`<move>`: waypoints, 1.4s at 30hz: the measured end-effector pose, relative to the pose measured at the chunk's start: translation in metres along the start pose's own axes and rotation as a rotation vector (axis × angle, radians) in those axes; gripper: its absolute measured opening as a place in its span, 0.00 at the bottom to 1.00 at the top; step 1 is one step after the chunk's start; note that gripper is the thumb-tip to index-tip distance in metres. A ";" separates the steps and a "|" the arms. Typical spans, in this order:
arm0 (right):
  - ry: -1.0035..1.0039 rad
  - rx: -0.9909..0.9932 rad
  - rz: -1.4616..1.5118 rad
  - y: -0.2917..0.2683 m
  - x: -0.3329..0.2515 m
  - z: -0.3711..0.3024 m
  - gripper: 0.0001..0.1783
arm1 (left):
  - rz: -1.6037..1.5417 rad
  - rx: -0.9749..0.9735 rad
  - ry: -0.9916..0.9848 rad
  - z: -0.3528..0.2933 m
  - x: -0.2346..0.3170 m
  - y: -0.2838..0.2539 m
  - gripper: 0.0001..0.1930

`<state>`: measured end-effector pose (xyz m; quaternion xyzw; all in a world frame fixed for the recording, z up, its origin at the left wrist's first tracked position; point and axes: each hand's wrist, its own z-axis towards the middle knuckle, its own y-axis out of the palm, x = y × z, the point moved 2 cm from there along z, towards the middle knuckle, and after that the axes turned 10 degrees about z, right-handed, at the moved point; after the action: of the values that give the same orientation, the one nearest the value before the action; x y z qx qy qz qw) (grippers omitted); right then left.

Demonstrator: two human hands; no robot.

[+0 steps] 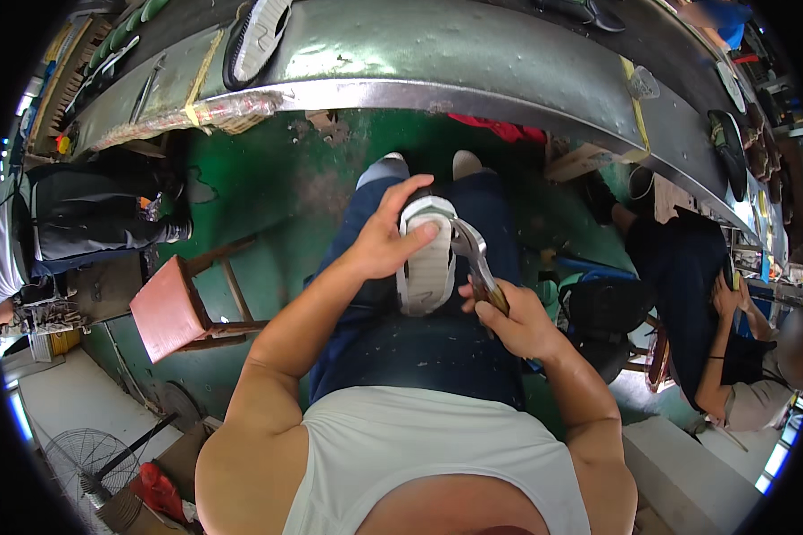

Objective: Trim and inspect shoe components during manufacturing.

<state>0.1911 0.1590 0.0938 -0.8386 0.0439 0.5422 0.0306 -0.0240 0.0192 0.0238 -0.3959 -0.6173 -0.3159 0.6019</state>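
Observation:
My left hand (393, 234) grips a shoe (428, 267) by its toe end, thumb lying on the white sole and fingers round the far side. The shoe rests sole-up over my lap, between my thighs. Closed round the yellowish-brown handles of a pair of metal pincers (475, 254) is my right hand (517, 314). The pincers' curved head lies against the right edge of the sole near the toe; whether the jaws bite on anything is too small to tell.
Ahead runs a long metal-topped bench (473, 53) with a white-soled shoe (260, 40) on it. A stool with a pink seat (165, 308) stands left. Co-workers sit at both sides, one person's hand (727, 294) showing right. A fan (89, 473) is at lower left.

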 end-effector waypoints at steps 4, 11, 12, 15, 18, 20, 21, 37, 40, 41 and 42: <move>0.017 -0.043 0.211 0.014 0.015 0.006 0.19 | -0.010 -0.038 0.043 -0.011 0.001 0.000 0.33; 0.182 -0.128 0.650 0.024 -0.009 0.014 0.22 | 0.107 -0.060 0.040 -0.017 0.007 -0.009 0.30; 0.216 -0.128 0.658 0.021 -0.014 0.018 0.22 | 0.199 -0.062 0.050 -0.017 0.010 -0.009 0.29; 0.259 -0.161 0.676 0.010 -0.009 0.027 0.21 | 0.199 -0.037 0.049 -0.012 0.015 -0.013 0.28; 0.211 -0.117 0.180 -0.001 -0.012 0.038 0.14 | 0.188 0.010 0.098 -0.007 0.007 -0.013 0.25; 0.132 -0.043 -0.003 0.001 -0.005 0.044 0.13 | 0.155 -0.001 0.086 -0.004 0.002 -0.014 0.24; 0.049 0.026 -0.187 0.001 0.000 0.048 0.13 | 0.124 -0.006 0.074 -0.002 0.001 -0.015 0.23; -0.086 0.113 -0.727 0.010 -0.004 0.069 0.11 | -0.137 0.087 -0.180 0.014 -0.033 -0.027 0.23; 0.006 -0.001 -0.456 -0.007 -0.009 0.071 0.12 | -0.061 0.127 -0.143 0.016 -0.032 -0.028 0.21; 0.135 -0.060 -0.242 -0.010 -0.014 0.069 0.13 | -0.002 0.125 -0.142 0.017 -0.031 -0.027 0.21; 0.108 -0.024 -0.252 -0.004 -0.031 0.065 0.15 | -0.002 0.123 -0.132 0.019 -0.032 -0.027 0.22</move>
<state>0.1200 0.1711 0.0959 -0.8656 -0.0666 0.4888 0.0859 -0.0577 0.0191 -0.0070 -0.3778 -0.6741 -0.2513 0.5828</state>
